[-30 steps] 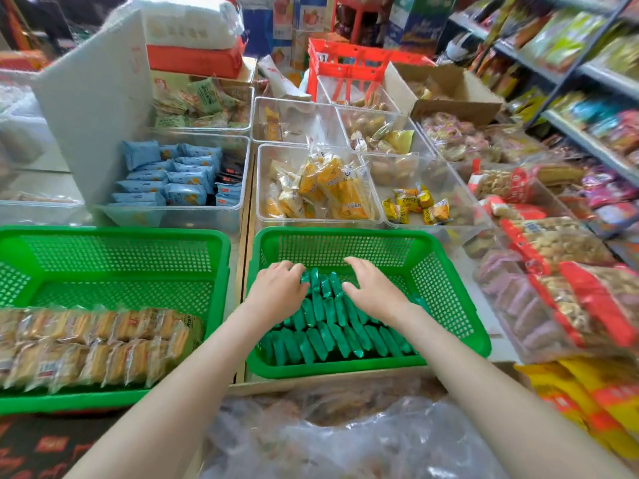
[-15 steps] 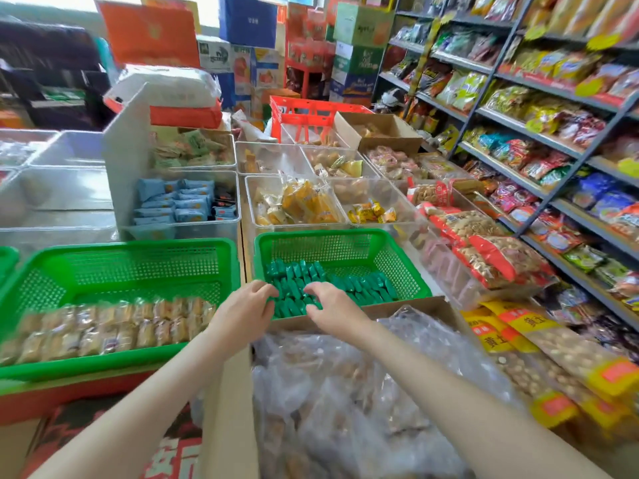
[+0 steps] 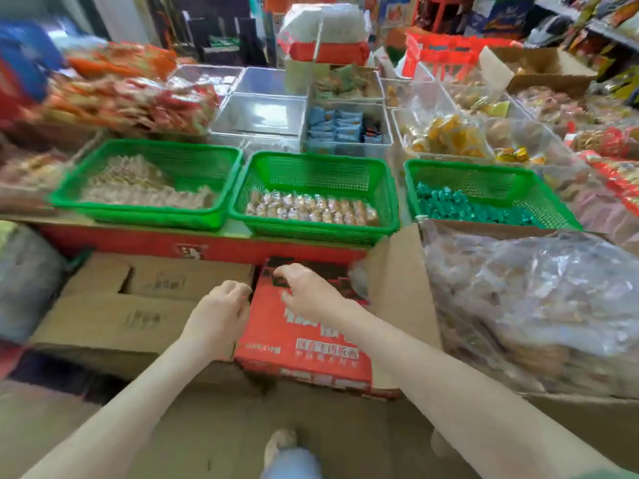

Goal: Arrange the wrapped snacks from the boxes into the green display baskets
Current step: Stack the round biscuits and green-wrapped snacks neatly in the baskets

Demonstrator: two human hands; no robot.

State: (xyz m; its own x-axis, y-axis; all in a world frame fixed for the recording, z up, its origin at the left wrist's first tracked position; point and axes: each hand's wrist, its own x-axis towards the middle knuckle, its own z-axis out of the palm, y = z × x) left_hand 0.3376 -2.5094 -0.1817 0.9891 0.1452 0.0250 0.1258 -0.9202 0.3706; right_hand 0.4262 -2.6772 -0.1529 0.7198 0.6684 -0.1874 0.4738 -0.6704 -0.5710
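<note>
Right hand (image 3: 307,292) on top of the red box (image 3: 304,344), left hand (image 3: 221,305) at its side, both loosely curled and empty (presumably to open it).

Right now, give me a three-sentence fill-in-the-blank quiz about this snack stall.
The teal-wrapped snacks lie in the ___ green basket of the row. The right hand is over a ___ box. The row holds ___ such baskets.
Missing words: right; red; three.
</note>
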